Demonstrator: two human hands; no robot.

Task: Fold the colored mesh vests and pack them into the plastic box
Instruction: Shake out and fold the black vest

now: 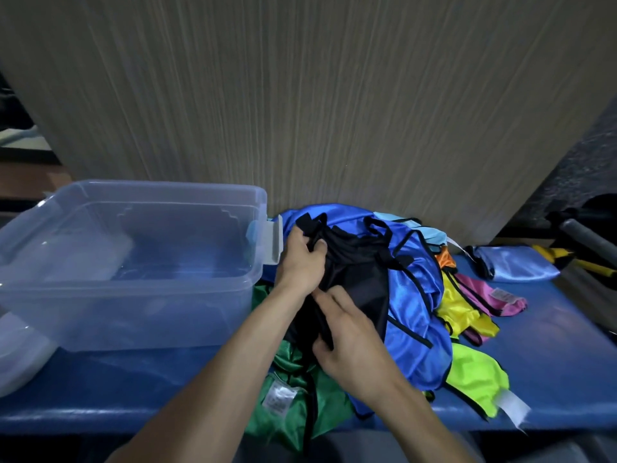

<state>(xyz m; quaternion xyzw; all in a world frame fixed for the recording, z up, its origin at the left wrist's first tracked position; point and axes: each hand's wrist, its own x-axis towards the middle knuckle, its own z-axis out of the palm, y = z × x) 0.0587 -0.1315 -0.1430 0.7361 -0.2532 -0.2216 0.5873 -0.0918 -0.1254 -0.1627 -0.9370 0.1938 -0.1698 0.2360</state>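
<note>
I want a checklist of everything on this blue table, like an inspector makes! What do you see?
Surface: blue table, glossy.
Job's things: clear plastic box at left, lid off, no vests inside; black vest on a pile with blue vest, green vest, yellow vest, pink vest, neon vest.
Clutter: light blue pouch at right.
Hands: left hand and right hand both grip the black vest.
Cables: nothing seen.
Surroundings: wood-grain panel behind.
</note>
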